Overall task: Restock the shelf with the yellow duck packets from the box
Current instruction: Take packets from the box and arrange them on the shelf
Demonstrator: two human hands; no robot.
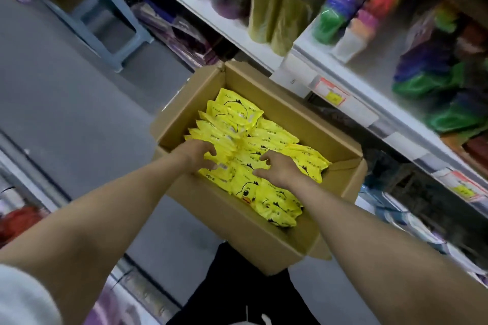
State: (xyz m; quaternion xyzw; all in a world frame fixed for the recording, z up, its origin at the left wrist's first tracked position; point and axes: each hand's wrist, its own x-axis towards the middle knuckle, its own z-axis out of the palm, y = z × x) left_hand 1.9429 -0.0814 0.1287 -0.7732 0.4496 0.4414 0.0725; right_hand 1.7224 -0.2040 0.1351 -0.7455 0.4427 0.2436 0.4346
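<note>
1. The yellow duck packets (pixel 264 192) lie inside an open cardboard box (pixel 237 232). Some stand on edge in a row on its left side and others lie overlapped flat on its right and near side.
2. The left hand (pixel 196 152) reaches over the box's left wall. Its fingers and thumb are curled round the tops of the upright row, gripping a bunch of packets.
3. The right hand (pixel 280 170) sits on the flat packets in the middle of the box, with its fingers bent and its thumb pointing left. The view is soft here, so I cannot tell whether it pinches a packet or only touches the pile.
4. The two hands are near each other but apart.
5. The box stands on a grey floor (pixel 66 100), just beside the white shelf (pixel 380 60) on the right.
6. The shelf carries olive-green rolls (pixel 266 8) and blurred green and purple goods. A price tag (pixel 331 93) sits on its front edge.
7. A grey-blue stool (pixel 105 24) stands further off, at upper left.
8. Black trousers (pixel 237 293) show below the box.
</note>
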